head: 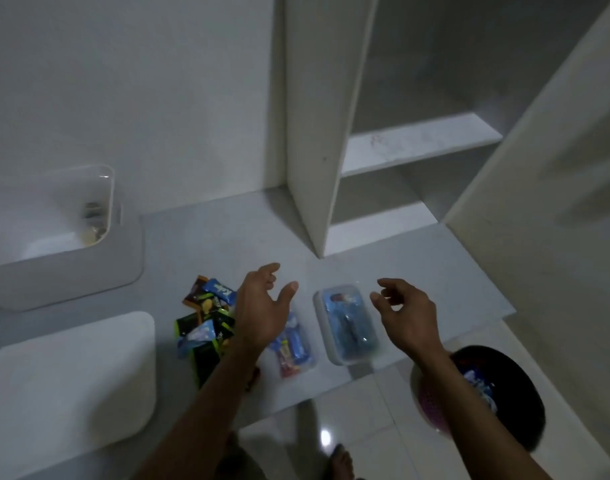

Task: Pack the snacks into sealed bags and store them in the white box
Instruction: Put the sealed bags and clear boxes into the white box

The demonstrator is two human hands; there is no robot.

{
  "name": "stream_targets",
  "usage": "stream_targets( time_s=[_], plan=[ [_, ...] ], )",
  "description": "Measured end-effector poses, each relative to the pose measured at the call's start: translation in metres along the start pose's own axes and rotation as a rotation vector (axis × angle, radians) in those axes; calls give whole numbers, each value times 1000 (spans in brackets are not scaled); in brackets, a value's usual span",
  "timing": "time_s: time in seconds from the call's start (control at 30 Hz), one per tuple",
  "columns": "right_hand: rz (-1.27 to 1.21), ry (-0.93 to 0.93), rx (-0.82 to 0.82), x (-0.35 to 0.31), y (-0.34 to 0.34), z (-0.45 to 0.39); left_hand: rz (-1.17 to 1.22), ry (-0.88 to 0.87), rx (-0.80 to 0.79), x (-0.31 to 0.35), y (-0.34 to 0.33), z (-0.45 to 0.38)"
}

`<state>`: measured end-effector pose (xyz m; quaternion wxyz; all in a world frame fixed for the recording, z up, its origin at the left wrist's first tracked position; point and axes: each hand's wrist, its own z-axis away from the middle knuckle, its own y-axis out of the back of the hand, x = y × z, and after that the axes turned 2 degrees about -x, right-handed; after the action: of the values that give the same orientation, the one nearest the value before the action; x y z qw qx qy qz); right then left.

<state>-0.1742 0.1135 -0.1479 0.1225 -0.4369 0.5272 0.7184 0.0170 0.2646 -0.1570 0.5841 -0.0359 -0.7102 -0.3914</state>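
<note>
The left hand (262,306) and right hand (405,315) are hovering with relaxed fingers, grasping nothing, two filled sealed bags (348,323) lying between and beneath them, loose snacks (206,320) lying left, the white box (71,216) sitting beyond.

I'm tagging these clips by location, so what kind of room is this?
Probably a home storage or pantry corner: a pale counter beside an open white cabinet with bare shelves, glossy floor tiles below, and snack packets and bags laid out.

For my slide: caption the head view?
Both hands hover open over two filled bags beside loose snacks.
</note>
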Motion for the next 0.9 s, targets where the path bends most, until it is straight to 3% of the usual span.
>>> stream_targets(
  time_s=[0.2,0.4,0.7,0.9],
  plan=[
    [-28,-132,-74,67,4,12,19,19,-57,6,-88,66],
    [-84,-147,-206,85,-27,2,-106,68,-66,-1,-136,61],
    [-79,-110,-416,102,-49,-33,-193,269,-172,-26,-171,41],
    [-108,-120,-441,105,-49,-45,-219,319,-185,-19,-177,39]
  ],
)
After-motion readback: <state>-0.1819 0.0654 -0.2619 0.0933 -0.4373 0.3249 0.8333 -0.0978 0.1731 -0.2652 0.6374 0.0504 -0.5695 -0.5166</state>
